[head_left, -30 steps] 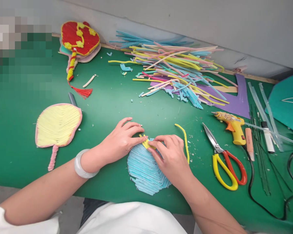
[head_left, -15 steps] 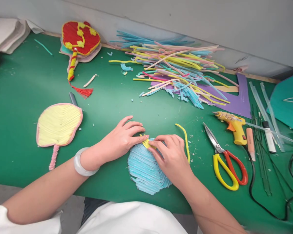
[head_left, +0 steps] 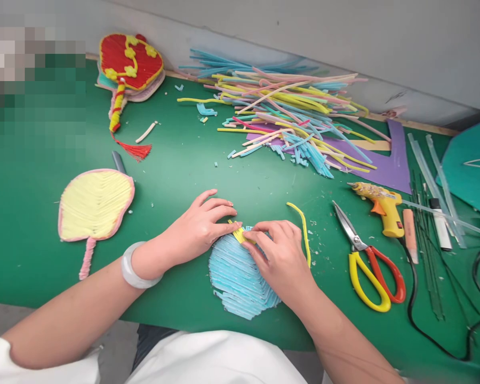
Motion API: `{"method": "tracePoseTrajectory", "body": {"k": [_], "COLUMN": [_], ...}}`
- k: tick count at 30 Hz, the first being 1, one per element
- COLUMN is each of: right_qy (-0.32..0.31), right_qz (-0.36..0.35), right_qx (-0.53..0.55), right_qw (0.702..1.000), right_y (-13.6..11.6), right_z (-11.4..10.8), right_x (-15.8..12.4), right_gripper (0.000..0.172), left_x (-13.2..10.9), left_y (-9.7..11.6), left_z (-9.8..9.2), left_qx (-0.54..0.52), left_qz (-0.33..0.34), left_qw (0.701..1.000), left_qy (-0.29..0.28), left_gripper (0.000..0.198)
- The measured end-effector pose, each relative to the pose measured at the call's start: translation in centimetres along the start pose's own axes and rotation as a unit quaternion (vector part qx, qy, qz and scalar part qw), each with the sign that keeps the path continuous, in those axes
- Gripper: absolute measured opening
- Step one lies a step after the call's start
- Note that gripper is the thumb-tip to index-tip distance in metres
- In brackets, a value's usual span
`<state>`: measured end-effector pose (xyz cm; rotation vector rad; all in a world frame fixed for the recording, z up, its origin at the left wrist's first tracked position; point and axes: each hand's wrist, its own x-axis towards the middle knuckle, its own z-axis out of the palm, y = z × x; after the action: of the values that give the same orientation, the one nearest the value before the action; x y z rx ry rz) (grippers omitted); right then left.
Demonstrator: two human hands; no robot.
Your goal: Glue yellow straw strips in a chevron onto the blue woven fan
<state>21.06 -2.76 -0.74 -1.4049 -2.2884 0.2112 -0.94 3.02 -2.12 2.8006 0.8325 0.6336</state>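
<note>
A light blue fan shape (head_left: 234, 277) made of fuzzy strips lies on the green table near its front edge. At its top edge sits a small yellow piece (head_left: 238, 233). My left hand (head_left: 200, 226) presses that yellow piece with its fingertips, fingers together. My right hand (head_left: 278, 256) pinches the same yellow piece from the right and rests on the blue shape. A curved yellow strip (head_left: 302, 226) lies just right of my right hand.
Yellow-and-red scissors (head_left: 368, 266) and a yellow glue gun (head_left: 382, 208) with glue sticks lie to the right. A heap of coloured strips (head_left: 292, 117) is at the back. A yellow fan (head_left: 94, 205) and a red fan (head_left: 130, 61) lie on the left.
</note>
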Motion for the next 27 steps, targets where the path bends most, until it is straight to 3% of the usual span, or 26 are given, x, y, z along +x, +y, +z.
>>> {"method": "tracePoseTrajectory", "body": {"k": [14, 22, 24, 27], "right_qy": [0.011, 0.133, 0.146, 0.152], "right_qz": [-0.004, 0.041, 0.04, 0.012], "right_qx": [0.01, 0.08, 0.117, 0.186], "right_qw": [1.0, 0.987, 0.982, 0.971], "right_y": [0.1, 0.3, 0.2, 0.1], "right_z": [0.1, -0.7, -1.0, -1.3], "right_x": [0.0, 0.1, 0.2, 0.3], "right_gripper": [0.009, 0.023, 0.031, 0.025], "left_x": [0.0, 0.0, -0.1, -0.1], "left_y": [0.1, 1.6, 1.9, 2.3], "left_z": [0.0, -1.7, -1.9, -2.0], "left_qx": [0.006, 0.027, 0.023, -0.023], "left_qz": [-0.006, -0.012, 0.0, 0.0], "left_qw": [1.0, 0.999, 0.999, 1.0], "left_qy": [-0.01, 0.028, 0.027, 0.02], "left_gripper": [0.025, 0.051, 0.056, 0.053]}}
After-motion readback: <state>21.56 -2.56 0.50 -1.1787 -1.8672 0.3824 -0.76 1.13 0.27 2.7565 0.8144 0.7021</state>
